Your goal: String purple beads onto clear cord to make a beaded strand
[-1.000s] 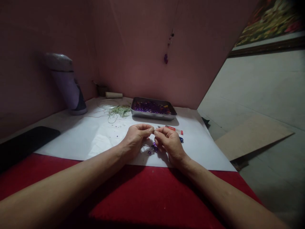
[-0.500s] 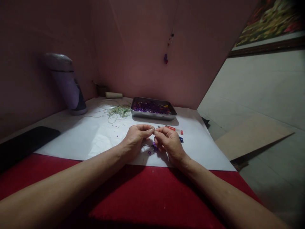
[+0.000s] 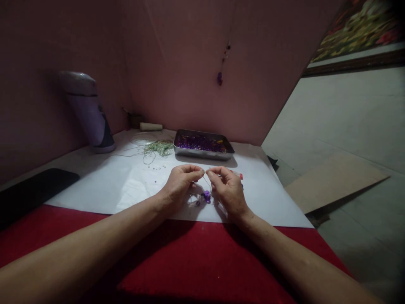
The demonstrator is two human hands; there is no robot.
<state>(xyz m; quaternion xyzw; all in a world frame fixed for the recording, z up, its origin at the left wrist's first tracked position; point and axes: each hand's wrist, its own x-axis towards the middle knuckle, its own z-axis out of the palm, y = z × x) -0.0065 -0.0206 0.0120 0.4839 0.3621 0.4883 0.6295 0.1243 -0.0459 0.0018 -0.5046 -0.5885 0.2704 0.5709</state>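
Mid-frame, the left hand (image 3: 179, 185) pinches a thin thread (image 3: 206, 180); the right hand (image 3: 230, 193) has its fingertips together alongside. Purple beads (image 3: 206, 196) lie just below.

The left hand (image 3: 177, 186) and right hand (image 3: 230, 192) seem to pinch a thread (image 3: 206, 181), too fine to trace fully. The right hand partly hides a red item (image 3: 241, 176) and a blue one (image 3: 242, 186). A black object (image 3: 34, 190) runs past the left edge; a painting (image 3: 360, 33) is cropped.
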